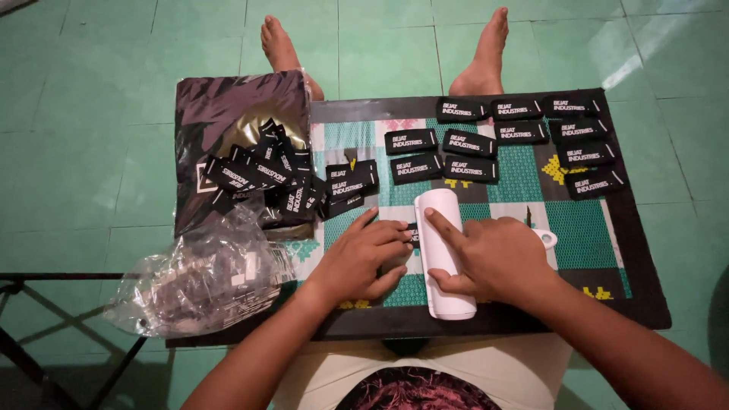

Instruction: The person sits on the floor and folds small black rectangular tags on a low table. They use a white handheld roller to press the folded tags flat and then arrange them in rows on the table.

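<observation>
Plastic, white and smooth, makes up the long rounded device (pixel 440 254) that lies lengthwise on the patterned mat (pixel 585 235), its far end toward my feet and its near end close to the mat's dark border. My right hand (pixel 497 262) grasps it from the right side: forefinger stretched flat along its top, thumb hooked round its lower part. My left hand (pixel 364 258) rests just beside it on the left, fingers curled loosely down, their tips touching a small black label (pixel 412 234) that is pressed against the device's side. The mat is green and white with a black edge, spread over a low board on a green tiled floor (pixel 91 152). More black fabric labels (pixel 471 144) lie in rows beyond the device, and a loose heap (pixel 266 178) sits on a dark bag at the left. A crumpled clear plastic bag (pixel 201 277) lies nearer me.
</observation>
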